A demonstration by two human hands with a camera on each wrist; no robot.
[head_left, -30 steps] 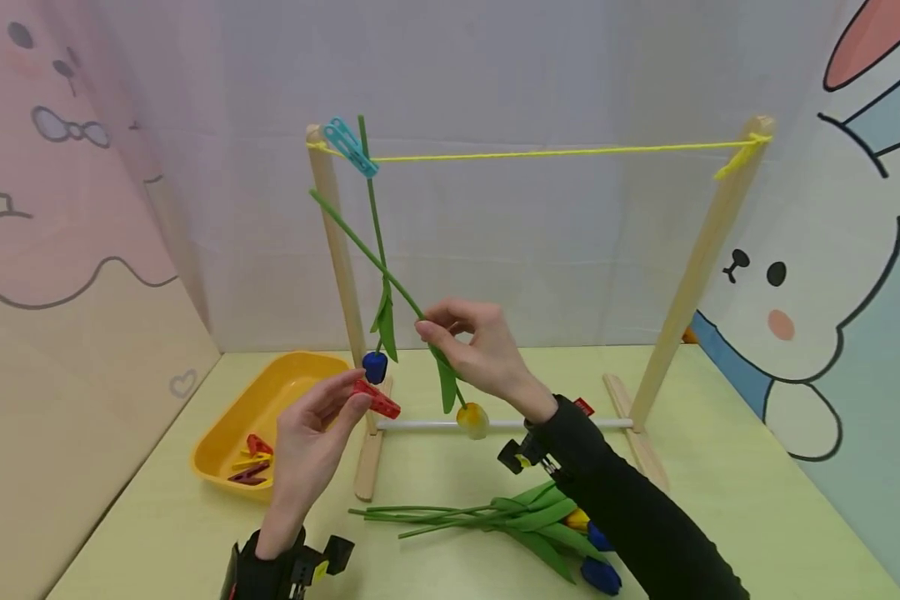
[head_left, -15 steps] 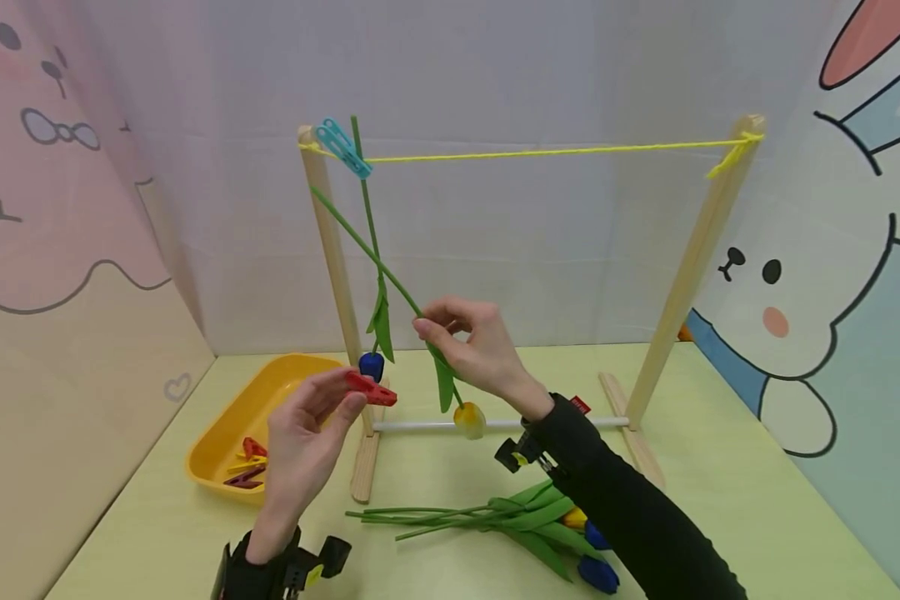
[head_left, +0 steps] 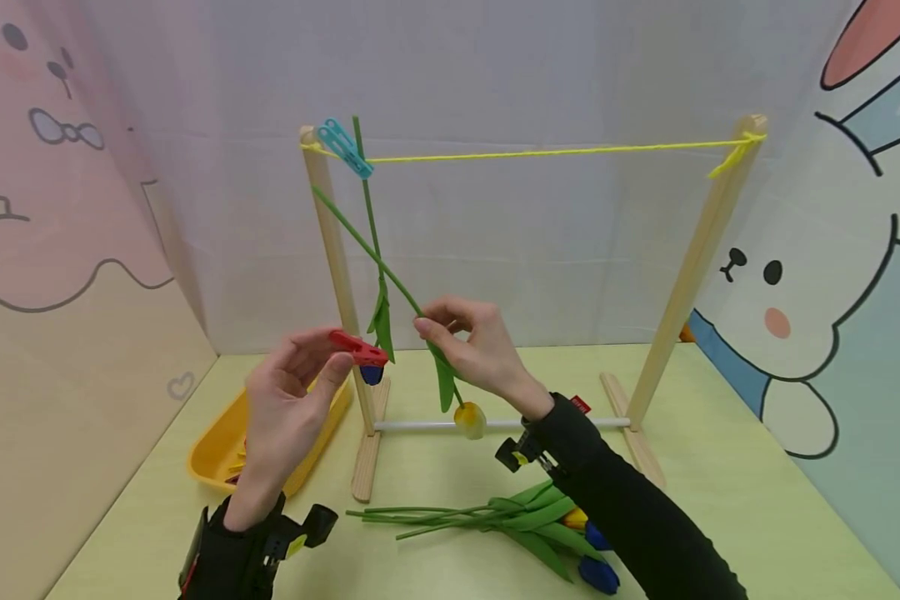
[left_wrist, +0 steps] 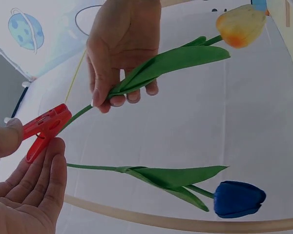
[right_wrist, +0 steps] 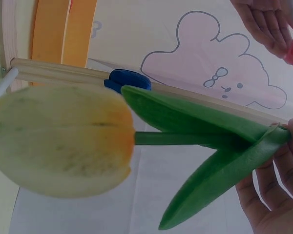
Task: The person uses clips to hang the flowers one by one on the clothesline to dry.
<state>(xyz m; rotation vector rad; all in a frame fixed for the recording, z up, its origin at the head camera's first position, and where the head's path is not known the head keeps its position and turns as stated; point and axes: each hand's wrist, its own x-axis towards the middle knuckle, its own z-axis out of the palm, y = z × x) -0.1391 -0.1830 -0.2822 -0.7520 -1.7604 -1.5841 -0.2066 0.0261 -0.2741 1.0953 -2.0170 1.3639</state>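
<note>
My left hand [head_left: 288, 396] pinches a red clothespin [head_left: 360, 348] between thumb and fingers, left of the stems in the head view. In my right hand [head_left: 474, 343] is a yellow-white tulip [head_left: 470, 420], gripped by its stem near the leaves, blossom down and stem slanting up to the left. Behind that stem, a blue tulip [left_wrist: 239, 199] hangs upside down from the yellow string [head_left: 555, 153]. A light-blue clothespin [head_left: 345, 147] clips its stem near the left post. The red clothespin partly covers the blue blossom in the head view.
Wooden posts [head_left: 693, 275] hold the string, joined low down by a white rod [head_left: 555, 424]. A yellow tray [head_left: 213, 450] with several clothespins stands at left, partly behind the left hand. Several more tulips [head_left: 495, 518] lie on the table in front.
My left hand has risen and shifted left with the red clothespin, which now overlaps the blue blossom. The right hand and its tulip have stayed almost still.
</note>
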